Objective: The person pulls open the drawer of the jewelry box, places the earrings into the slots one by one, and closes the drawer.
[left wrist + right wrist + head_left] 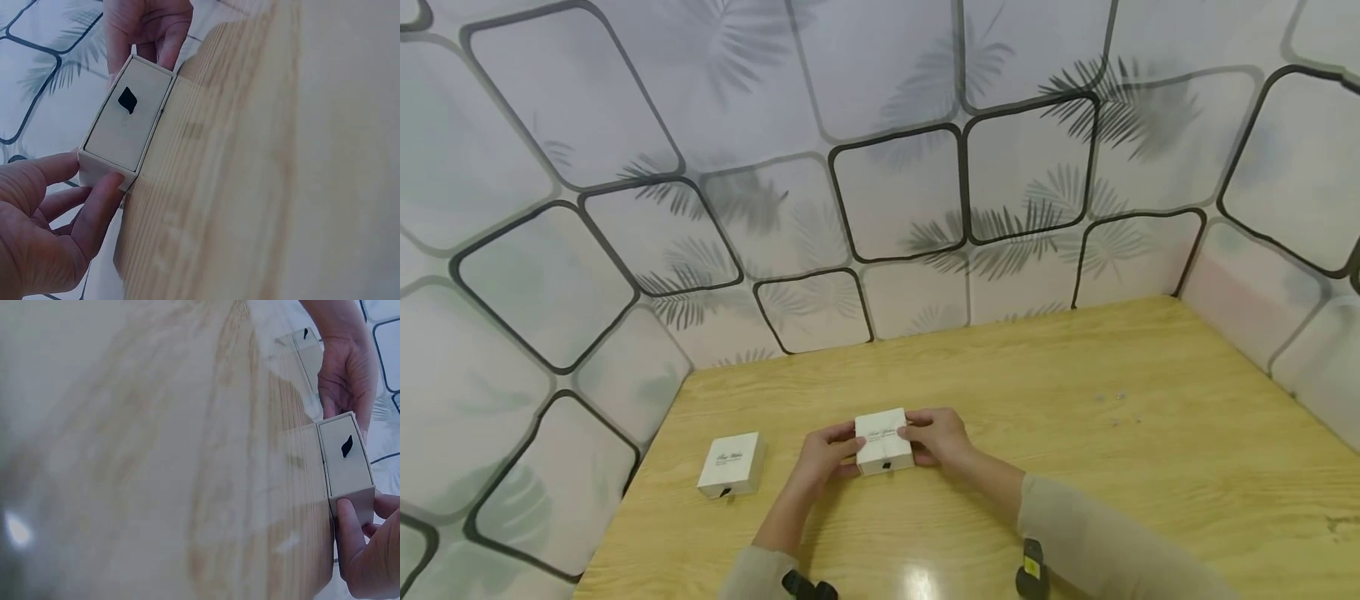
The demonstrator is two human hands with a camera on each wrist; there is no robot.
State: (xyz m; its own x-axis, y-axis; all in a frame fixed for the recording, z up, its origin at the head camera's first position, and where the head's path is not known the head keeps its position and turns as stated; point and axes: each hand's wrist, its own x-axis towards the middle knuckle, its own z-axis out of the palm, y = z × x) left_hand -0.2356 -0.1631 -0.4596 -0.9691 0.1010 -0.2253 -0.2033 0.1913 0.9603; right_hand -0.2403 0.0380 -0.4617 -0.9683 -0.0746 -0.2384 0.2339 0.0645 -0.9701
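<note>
Between both hands is a small white drawer-style box point(880, 450) with dark script on its lid and a black pull tab point(127, 100) on its front face. My left hand point(824, 457) grips its left side, thumb and fingers bent against the edges. On the opposite side my right hand point(942, 437) pinches the box, its thumb lying over the lid's edge. The drawer front sits flush in the sleeve in both wrist views. A second white box point(733, 460) of the same kind stands to the left, apart from the hands.
Several tiny clear pieces point(1116, 408) lie on the right part of the wooden table point(1000, 375). A patterned cloth wall point(902, 192) with leaf prints closes off the back and both sides. A glare spot shows near the front edge.
</note>
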